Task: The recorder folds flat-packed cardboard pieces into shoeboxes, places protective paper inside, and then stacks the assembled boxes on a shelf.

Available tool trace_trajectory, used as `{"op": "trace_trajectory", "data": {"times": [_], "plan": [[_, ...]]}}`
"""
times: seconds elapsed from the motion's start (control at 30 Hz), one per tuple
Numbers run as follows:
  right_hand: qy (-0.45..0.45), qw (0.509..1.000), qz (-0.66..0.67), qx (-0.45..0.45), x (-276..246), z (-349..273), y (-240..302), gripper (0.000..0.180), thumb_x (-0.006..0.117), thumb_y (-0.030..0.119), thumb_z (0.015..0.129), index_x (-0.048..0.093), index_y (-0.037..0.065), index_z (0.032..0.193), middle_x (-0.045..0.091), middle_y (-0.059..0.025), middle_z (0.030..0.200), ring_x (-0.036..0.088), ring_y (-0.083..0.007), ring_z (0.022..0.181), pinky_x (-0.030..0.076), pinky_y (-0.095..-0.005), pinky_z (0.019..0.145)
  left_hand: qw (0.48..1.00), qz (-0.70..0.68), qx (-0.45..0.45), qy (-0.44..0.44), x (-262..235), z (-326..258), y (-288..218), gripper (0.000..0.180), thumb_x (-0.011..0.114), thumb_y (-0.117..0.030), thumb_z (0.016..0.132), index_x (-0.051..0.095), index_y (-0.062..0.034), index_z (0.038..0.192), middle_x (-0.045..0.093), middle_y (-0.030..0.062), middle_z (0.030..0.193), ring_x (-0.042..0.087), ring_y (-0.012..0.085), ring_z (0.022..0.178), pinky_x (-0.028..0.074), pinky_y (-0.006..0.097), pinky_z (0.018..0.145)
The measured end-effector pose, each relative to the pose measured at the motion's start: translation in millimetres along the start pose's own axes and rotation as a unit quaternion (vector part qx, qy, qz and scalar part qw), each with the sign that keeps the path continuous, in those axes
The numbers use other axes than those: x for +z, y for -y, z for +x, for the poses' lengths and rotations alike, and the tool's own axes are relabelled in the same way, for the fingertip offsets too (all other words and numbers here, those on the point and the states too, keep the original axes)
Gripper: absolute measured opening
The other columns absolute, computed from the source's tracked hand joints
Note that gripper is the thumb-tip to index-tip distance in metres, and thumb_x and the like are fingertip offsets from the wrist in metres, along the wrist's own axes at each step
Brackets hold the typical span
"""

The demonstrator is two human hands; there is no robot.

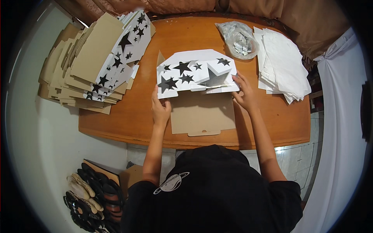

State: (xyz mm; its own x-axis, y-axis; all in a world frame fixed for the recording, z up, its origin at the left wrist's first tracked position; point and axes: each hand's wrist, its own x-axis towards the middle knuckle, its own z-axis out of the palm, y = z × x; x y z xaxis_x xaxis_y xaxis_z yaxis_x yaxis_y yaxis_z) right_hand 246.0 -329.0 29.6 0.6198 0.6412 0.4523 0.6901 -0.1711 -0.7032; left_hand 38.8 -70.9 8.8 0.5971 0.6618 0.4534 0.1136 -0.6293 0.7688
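holding the box mid-frame by both ends, with fingers of left hand and right hand clamped on its side edges, probably to keep it steady, with cartons at upper left, bag and papers at upper right, seemingly for elbow room.

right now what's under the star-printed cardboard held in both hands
Beneath the star-printed cardboard, a brown cardboard panel shows past its near edge, over the wooden table. Anything farther under is covered from view.
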Motion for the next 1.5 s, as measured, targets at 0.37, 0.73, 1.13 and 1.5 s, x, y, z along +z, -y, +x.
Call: {"op": "trace_trajectory", "data": {"times": [0.37, 0.73, 1.13, 1.5], "plan": [[0.182, 0.974, -0.076, -0.113, -43, 25, 2, 0.059, 0.073, 0.015, 0.072, 0.049, 0.014, 0.126, 0.034, -0.0125, 0.141, 0.044, -0.0327, 0.121, 0.043, -0.0387, 0.095, 0.958, 0.101, 0.17, 0.207, -61, 50, 3, 0.063, 0.063, -0.009, 0.071, 0.041, -0.011, 0.13, 0.037, 0.0122, 0.139, 0.051, 0.0314, 0.114, 0.05, 0.036, 0.083], [0.012, 0.985, -0.091, -0.145, -9, 13, -22, 0.052, 0.073, 0.003, 0.067, 0.055, 0.008, 0.115, 0.047, -0.011, 0.131, 0.053, -0.03, 0.11, 0.05, -0.035, 0.087, 0.953, 0.077, 0.241, 0.167, -34, 50, 29, 0.06, 0.073, -0.012, 0.066, 0.046, -0.0085, 0.12, 0.04, 0.0085, 0.139, 0.055, 0.0271, 0.11, 0.052, 0.033, 0.079], [0.055, 0.981, -0.106, -0.156, -22, 18, -23, 0.042, 0.067, 0.006, 0.077, 0.056, 0.009, 0.118, 0.046, -0.012, 0.133, 0.057, -0.0276, 0.107, 0.052, -0.0341, 0.081, 0.943, 0.126, 0.258, 0.169, -35, 57, 32, 0.044, 0.07, -0.015, 0.075, 0.051, -0.0079, 0.114, 0.042, 0.0134, 0.136, 0.057, 0.0297, 0.106, 0.053, 0.033, 0.075], [-0.001, 0.995, -0.057, -0.079, -12, -55, -10, 0.042, 0.065, -0.005, 0.074, 0.057, 0.005, 0.114, 0.047, -0.0215, 0.127, 0.051, -0.0342, 0.114, 0.045, -0.0361, 0.092, 0.962, 0.042, 0.244, 0.115, -36, -14, 39, 0.056, 0.075, -0.009, 0.069, 0.047, -0.012, 0.118, 0.034, 0.0247, 0.137, 0.052, 0.0389, 0.112, 0.052, 0.038, 0.084]]}}
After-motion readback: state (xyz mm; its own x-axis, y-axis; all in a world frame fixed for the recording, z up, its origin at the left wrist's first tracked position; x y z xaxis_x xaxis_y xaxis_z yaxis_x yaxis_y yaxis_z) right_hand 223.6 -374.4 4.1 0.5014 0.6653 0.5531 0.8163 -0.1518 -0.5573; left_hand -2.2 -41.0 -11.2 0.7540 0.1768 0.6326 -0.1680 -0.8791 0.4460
